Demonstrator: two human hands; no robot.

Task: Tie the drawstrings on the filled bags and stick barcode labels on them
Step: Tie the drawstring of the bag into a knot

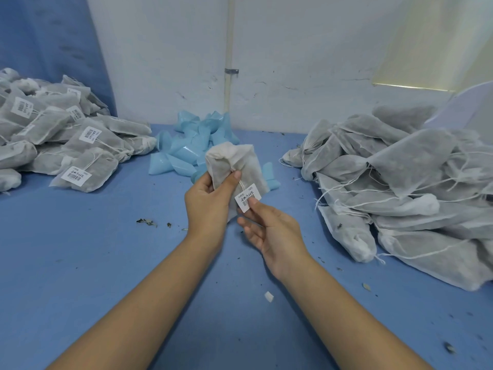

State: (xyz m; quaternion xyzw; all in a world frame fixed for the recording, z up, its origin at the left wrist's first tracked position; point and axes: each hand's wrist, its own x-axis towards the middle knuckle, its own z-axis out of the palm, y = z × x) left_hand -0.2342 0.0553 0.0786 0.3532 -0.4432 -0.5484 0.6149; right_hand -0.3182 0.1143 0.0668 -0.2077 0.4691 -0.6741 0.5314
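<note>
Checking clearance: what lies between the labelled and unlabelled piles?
Head view: blue cones, plus the bag in the left hand, its label pinched by the right hand.

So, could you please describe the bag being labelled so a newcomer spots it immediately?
On the blue table, between the labelled pile and unlabelled pile, the left hand grips one bag. It alone is lifted, the right hand pinching its barcode label.

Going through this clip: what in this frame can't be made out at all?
Head view only.
1. The label: its print is too small to read, and the right hand thumb covers a corner. Whether it is stuck to the bag cannot be told.
2. The bag's drawstring knot: hidden by the left hand.
3. The left pile and right pile: cut off by the frame edges, so counts are unknown.
</note>
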